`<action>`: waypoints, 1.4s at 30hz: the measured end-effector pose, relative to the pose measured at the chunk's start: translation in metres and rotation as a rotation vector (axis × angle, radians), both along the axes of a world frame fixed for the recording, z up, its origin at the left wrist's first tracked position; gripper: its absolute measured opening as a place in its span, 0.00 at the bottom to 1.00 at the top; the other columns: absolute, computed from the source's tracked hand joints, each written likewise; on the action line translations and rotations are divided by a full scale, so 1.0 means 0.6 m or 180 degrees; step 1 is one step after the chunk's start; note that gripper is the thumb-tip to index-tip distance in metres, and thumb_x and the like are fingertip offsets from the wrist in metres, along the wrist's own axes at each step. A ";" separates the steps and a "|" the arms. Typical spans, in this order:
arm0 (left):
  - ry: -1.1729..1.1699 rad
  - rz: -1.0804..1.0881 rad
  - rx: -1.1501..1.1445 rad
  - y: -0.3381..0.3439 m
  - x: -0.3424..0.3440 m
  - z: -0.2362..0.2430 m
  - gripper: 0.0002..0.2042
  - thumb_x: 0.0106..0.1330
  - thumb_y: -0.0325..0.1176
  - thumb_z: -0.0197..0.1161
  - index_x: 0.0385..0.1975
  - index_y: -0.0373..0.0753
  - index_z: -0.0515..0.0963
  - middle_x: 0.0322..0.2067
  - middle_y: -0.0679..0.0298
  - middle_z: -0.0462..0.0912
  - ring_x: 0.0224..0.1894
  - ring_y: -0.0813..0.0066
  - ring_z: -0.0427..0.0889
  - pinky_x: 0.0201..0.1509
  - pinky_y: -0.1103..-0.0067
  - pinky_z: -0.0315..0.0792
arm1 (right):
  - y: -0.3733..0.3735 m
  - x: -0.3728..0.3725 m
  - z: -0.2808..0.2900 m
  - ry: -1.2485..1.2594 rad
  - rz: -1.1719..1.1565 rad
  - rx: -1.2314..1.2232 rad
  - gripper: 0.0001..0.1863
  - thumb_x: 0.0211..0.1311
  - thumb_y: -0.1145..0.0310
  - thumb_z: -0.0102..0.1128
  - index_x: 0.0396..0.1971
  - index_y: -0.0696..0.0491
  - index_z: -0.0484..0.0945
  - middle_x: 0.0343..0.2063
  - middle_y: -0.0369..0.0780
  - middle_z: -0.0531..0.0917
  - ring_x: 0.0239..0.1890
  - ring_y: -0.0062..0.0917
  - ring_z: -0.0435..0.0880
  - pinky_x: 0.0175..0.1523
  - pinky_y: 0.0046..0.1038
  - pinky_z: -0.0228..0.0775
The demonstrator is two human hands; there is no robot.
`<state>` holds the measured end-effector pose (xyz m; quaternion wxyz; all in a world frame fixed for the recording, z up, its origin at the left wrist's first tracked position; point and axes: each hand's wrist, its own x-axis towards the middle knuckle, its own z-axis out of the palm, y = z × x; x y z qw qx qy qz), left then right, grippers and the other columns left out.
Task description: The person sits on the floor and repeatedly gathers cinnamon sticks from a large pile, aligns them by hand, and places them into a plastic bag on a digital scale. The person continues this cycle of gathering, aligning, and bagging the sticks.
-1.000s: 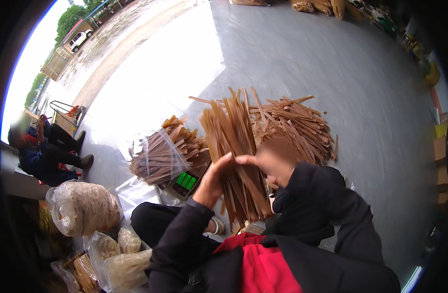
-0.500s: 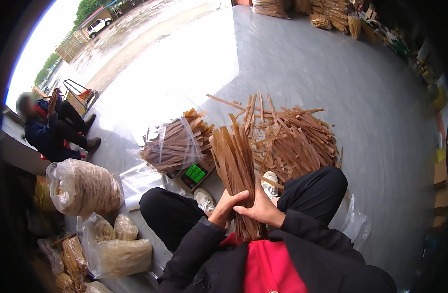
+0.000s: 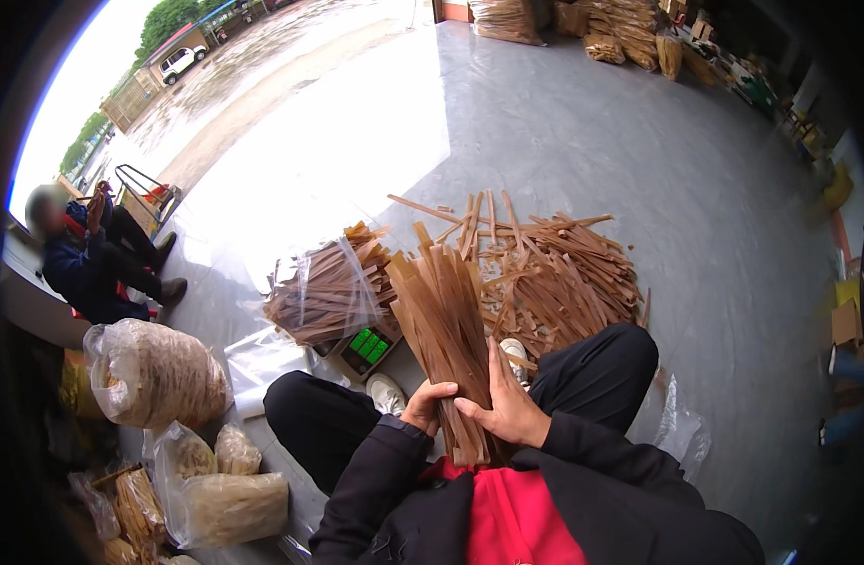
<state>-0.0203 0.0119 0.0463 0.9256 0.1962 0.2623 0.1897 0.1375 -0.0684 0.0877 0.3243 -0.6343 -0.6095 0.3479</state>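
A thick bundle of long, flat brown strips (image 3: 441, 315) stands upright in front of my chest, its upper ends fanned slightly and leaning left. My left hand (image 3: 424, 407) wraps round its lower left side, thumb across the front. On the other side my right hand (image 3: 510, 407) presses against the bundle, thumb over the front and fingers along the right edge. Beyond it lies a loose pile of similar strips (image 3: 587, 282) on the floor. To the left, more strips (image 3: 309, 301) lie under clear plastic on a digital scale (image 3: 366, 350) with a lit green display.
Clear plastic bags (image 3: 248, 363) lie beside my left knee. A large filled bag (image 3: 159, 372) and smaller packed bags (image 3: 234, 508) stand at the left. Another person (image 3: 97, 254) sits at the far left near a hand truck (image 3: 149, 198). Wrapped bundles (image 3: 620, 28) are stacked at the back.
The bundle has tilted a little to the left and its upper ends have spread wider. Both hands keep hold of it; the view has shifted slightly.
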 end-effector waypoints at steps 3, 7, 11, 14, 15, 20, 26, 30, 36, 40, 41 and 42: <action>-0.0275 0.0000 -0.0233 -0.005 -0.002 -0.020 0.34 0.48 0.31 0.63 0.59 0.33 0.61 0.53 0.54 0.72 0.56 0.60 0.71 0.62 0.69 0.63 | -0.002 -0.003 0.001 0.0204 -0.0210 0.0006 0.55 0.56 0.41 0.52 0.62 0.70 0.33 0.62 0.65 0.42 0.67 0.54 0.41 0.69 0.39 0.40; -0.0198 0.0020 -0.0560 -0.005 0.001 -0.043 0.34 0.48 0.31 0.63 0.59 0.32 0.61 0.53 0.53 0.72 0.55 0.60 0.72 0.61 0.68 0.65 | 0.004 0.011 -0.005 0.0619 -0.0137 0.0010 0.54 0.58 0.41 0.49 0.63 0.69 0.32 0.63 0.62 0.44 0.68 0.48 0.41 0.70 0.36 0.38; -0.0352 0.0049 -0.0652 0.001 -0.002 -0.028 0.34 0.48 0.30 0.62 0.58 0.32 0.61 0.51 0.52 0.73 0.52 0.59 0.74 0.59 0.67 0.67 | 0.007 0.033 -0.001 0.1664 0.0024 -0.0206 0.51 0.63 0.40 0.41 0.64 0.66 0.30 0.66 0.56 0.39 0.70 0.39 0.37 0.70 0.30 0.32; -0.0534 -0.0054 -0.0767 0.005 -0.003 -0.022 0.33 0.48 0.29 0.62 0.58 0.30 0.61 0.50 0.49 0.74 0.50 0.56 0.76 0.58 0.64 0.69 | 0.004 0.047 -0.025 0.2254 -0.0045 -0.0495 0.44 0.68 0.44 0.34 0.65 0.65 0.34 0.67 0.53 0.41 0.70 0.35 0.37 0.70 0.28 0.31; -0.0594 -0.0110 -0.0787 0.006 -0.003 -0.020 0.33 0.48 0.29 0.62 0.58 0.30 0.61 0.50 0.48 0.74 0.50 0.55 0.76 0.57 0.63 0.69 | -0.002 0.051 -0.037 0.2261 -0.0122 -0.0481 0.41 0.68 0.46 0.35 0.65 0.65 0.35 0.66 0.53 0.43 0.70 0.36 0.39 0.70 0.28 0.34; -0.0464 0.0037 -0.0761 0.007 -0.011 -0.035 0.31 0.48 0.29 0.61 0.56 0.29 0.62 0.48 0.48 0.75 0.48 0.55 0.77 0.56 0.62 0.70 | 0.005 0.062 -0.015 0.0814 -0.0353 0.0516 0.34 0.67 0.66 0.44 0.65 0.63 0.41 0.64 0.56 0.52 0.67 0.45 0.50 0.68 0.33 0.45; -0.0290 -0.0116 -0.0747 0.012 0.004 0.014 0.28 0.49 0.27 0.59 0.55 0.34 0.66 0.45 0.52 0.78 0.47 0.57 0.78 0.56 0.62 0.70 | 0.046 0.094 0.031 -0.3057 0.1216 0.2375 0.38 0.57 0.70 0.50 0.67 0.38 0.47 0.68 0.42 0.47 0.71 0.38 0.41 0.70 0.46 0.31; -0.0082 -0.0716 -0.0158 0.025 0.008 -0.015 0.22 0.53 0.28 0.62 0.50 0.34 0.71 0.47 0.58 0.76 0.51 0.67 0.76 0.53 0.73 0.71 | 0.095 0.082 0.046 -0.2898 0.2600 0.2920 0.29 0.60 0.66 0.44 0.63 0.37 0.55 0.62 0.39 0.61 0.67 0.33 0.54 0.71 0.42 0.35; -0.0098 -0.0822 0.0313 0.066 0.020 0.015 0.24 0.56 0.29 0.63 0.53 0.37 0.67 0.48 0.62 0.74 0.50 0.72 0.76 0.52 0.76 0.73 | 0.156 0.098 0.049 -0.2244 0.2813 0.3203 0.21 0.60 0.69 0.45 0.55 0.47 0.68 0.50 0.43 0.74 0.53 0.32 0.74 0.60 0.34 0.64; -0.0025 -0.1274 -0.0579 0.107 0.015 0.056 0.19 0.59 0.35 0.61 0.49 0.36 0.72 0.44 0.58 0.79 0.46 0.67 0.78 0.54 0.72 0.72 | 0.188 0.099 0.058 -0.1525 0.2444 0.2973 0.25 0.52 0.67 0.56 0.51 0.59 0.69 0.41 0.44 0.77 0.44 0.35 0.78 0.52 0.33 0.69; -0.0136 -0.1435 -0.0844 0.115 0.015 0.074 0.21 0.61 0.40 0.58 0.52 0.36 0.70 0.46 0.57 0.78 0.48 0.66 0.77 0.55 0.71 0.70 | 0.191 0.098 0.060 -0.1220 0.2269 0.2803 0.27 0.48 0.67 0.60 0.50 0.60 0.69 0.40 0.44 0.78 0.44 0.35 0.78 0.51 0.33 0.70; 0.0178 -0.1039 -0.0400 0.108 0.018 0.114 0.22 0.63 0.41 0.56 0.54 0.37 0.69 0.47 0.56 0.76 0.50 0.67 0.76 0.56 0.71 0.69 | 0.191 0.097 0.064 -0.0917 0.2090 0.2629 0.29 0.45 0.67 0.64 0.49 0.61 0.69 0.40 0.45 0.78 0.43 0.36 0.79 0.50 0.34 0.70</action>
